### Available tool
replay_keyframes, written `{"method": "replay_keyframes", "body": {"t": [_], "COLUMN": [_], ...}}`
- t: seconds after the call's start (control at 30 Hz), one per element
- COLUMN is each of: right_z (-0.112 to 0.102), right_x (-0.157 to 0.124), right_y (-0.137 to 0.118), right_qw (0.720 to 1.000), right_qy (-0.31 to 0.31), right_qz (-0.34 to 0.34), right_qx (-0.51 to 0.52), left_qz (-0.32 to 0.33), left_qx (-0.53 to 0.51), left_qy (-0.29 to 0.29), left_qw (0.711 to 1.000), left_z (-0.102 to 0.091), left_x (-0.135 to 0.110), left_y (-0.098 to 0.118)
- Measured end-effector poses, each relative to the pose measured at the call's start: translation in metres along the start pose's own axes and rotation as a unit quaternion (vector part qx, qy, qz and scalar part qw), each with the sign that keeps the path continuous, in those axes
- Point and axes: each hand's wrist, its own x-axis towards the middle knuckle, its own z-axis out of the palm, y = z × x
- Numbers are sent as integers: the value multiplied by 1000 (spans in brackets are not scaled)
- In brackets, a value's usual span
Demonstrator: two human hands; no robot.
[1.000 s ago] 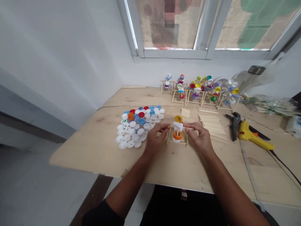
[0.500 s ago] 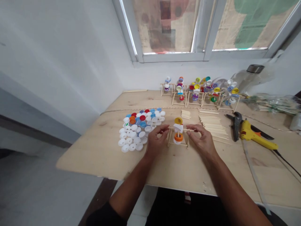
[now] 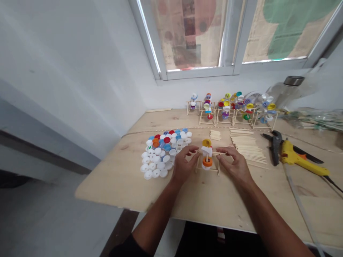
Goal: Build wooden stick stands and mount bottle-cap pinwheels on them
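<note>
Between my hands is a small wheel of bottle caps (image 3: 207, 162), with orange, white and yellow caps on a wooden axle. It sits at a stand of thin wooden sticks (image 3: 210, 171) on the table. My left hand (image 3: 184, 165) is closed at the left end of the axle stick, thumb and fingers in a pinch. On the other side my right hand (image 3: 233, 165) pinches the right end of the same wooden stick (image 3: 218, 154). The fingers partly hide the stick ends and the stand's upper bars.
Loose bottle caps (image 3: 161, 165) lie left of my hands. Thin sticks (image 3: 248, 144) and a short-stick pile (image 3: 215, 135) lie beyond. Cutters (image 3: 276, 147) and a yellow glue gun (image 3: 302, 161) are at right. Several cap wheels on stands (image 3: 225, 115) line the back, near a bottle (image 3: 292, 85).
The camera view has shifted slightly, so everything appears lower and farther right. Both hands stay at the axle ends, with the left fingers a little closer to the wheel.
</note>
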Motion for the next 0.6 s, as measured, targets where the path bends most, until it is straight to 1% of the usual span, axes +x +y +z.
{"method": "replay_keyframes", "body": {"t": [0.2, 0.6], "right_z": [1, 2], "right_x": [0, -1], "right_y": [2, 3], "right_qw": [1000, 1000], "right_qy": [-9, -8], "right_qz": [-17, -1], "right_qx": [-15, -13], "left_qz": [6, 32], "left_qx": [16, 12], "left_qy": [9, 9], "left_qw": [1000, 999], "left_z": [1, 5], "left_x": [-2, -2], "left_y": [0, -3]}}
